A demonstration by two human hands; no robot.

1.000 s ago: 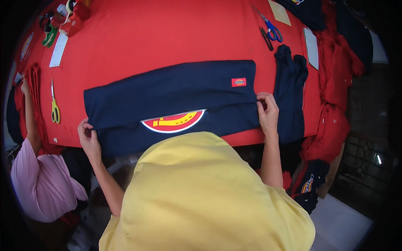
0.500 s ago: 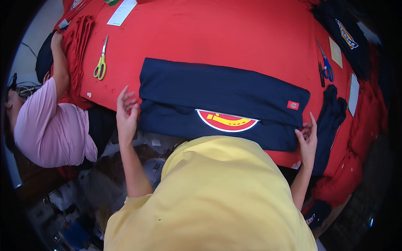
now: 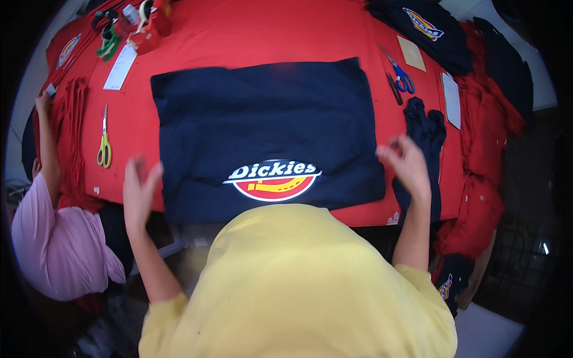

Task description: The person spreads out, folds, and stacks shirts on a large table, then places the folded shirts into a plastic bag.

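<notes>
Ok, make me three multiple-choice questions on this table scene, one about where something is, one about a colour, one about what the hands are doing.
1. Where do the yellow-handled scissors lie?
A. on the navy garment
B. on the red cloth, left of the navy garment
C. in the right hand

2. What colour are the handles of the scissors at the right of the navy garment?
A. blue
B. green
C. white

3. How do the left hand and right hand stand?
A. both clamp the garment's edge
B. both open, gripping nothing
C. each holds scissors

Answers: 1 B, they rest on the red cloth beside the garment's left edge. 2 A, the loops show blue. 3 B, the fingers are spread at either side of the garment, with nothing between them.
</notes>
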